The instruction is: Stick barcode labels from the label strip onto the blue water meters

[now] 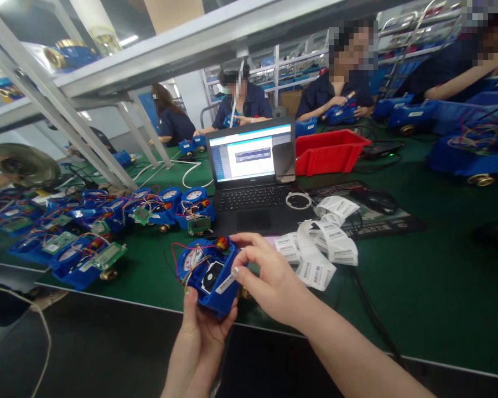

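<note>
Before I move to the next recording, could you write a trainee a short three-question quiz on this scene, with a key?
1. What does the left hand hold? (a) black mouse (b) blue meter (c) phone
2. True or false: in this view, the red bin stands to the right of the laptop.
3. Fill in: the white label strip is printed with ____.

Key: 1. b; 2. true; 3. barcodes.

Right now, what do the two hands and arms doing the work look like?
The left hand and right hand are gloveless, with no watch or bracelet visible. Something shiny shows at the right thumbnail. No sleeve shows on the right forearm.
</note>
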Motion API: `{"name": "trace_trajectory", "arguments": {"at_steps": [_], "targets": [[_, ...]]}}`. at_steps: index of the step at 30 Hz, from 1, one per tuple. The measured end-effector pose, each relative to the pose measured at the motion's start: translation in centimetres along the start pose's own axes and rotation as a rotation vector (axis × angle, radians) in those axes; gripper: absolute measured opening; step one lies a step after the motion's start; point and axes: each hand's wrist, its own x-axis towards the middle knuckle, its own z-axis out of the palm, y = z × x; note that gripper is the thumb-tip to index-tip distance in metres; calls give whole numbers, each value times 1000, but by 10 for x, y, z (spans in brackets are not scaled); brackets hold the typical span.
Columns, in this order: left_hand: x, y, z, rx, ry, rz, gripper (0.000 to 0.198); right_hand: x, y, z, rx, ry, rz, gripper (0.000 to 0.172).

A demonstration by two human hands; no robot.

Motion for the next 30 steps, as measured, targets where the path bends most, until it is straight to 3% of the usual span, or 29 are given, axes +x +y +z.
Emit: {"name": "trace_trajectory", "arguments": {"at_steps": [7,14,30], "targets": [[5,-1,-9,-25,-78,-31,43,2,3,6,-47,78,-45,10],[0,1,0,29,-3,5,39,5,5,7,-61,98,-64,10],[0,1,-1,52,27,25,45,4,4,12,-55,160,-60,12]]}}
